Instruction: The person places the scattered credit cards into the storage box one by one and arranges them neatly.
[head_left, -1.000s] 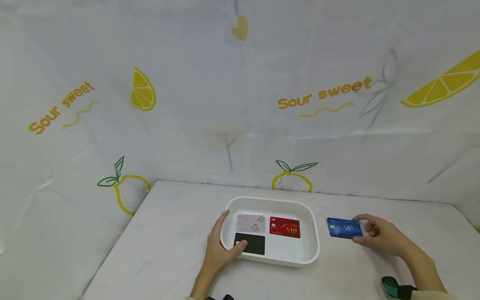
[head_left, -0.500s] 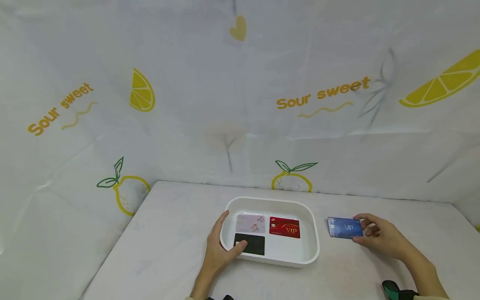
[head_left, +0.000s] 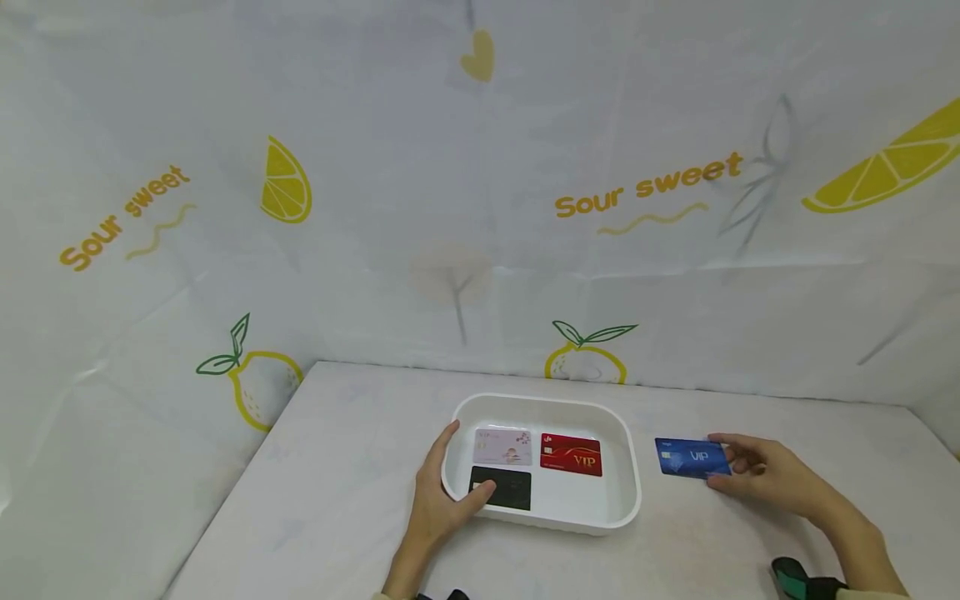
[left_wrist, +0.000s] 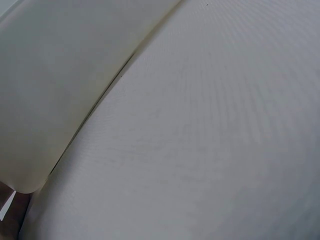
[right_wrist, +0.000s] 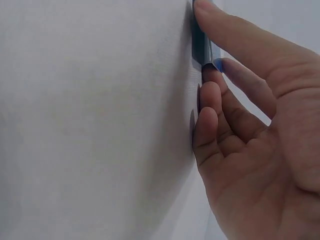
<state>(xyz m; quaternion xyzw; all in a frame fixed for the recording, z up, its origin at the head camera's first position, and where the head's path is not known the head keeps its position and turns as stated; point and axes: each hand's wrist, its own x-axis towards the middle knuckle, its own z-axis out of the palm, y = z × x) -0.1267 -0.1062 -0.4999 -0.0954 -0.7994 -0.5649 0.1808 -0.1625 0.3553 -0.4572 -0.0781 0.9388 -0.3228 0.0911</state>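
Note:
A white plastic tray (head_left: 487, 518) stands mid-table in the head view. On its floor lie a pink card (head_left: 502, 447), a red VIP card (head_left: 570, 455) and a black card (head_left: 513, 490). My left hand (head_left: 441, 508) grips the tray's left end, its thumb reaching inside over the black card and its fingers along the outer wall. To the right of the tray, my right hand (head_left: 772, 475) pinches a blue VIP card (head_left: 686, 457) by its right end. In the right wrist view the blue card (right_wrist: 200, 42) appears edge-on, close to the tabletop.
A pale cloth covers the table (head_left: 315, 467). Behind it hangs a white backdrop (head_left: 420, 208) printed with lemons and lettering. Dark straps (head_left: 806, 579) show at the wrists.
The blue card, washed out by glare half a second ago, looks deep blue again, its tilt slightly altered. My right hand has shifted slightly to the right. The left hand and tray stay put.

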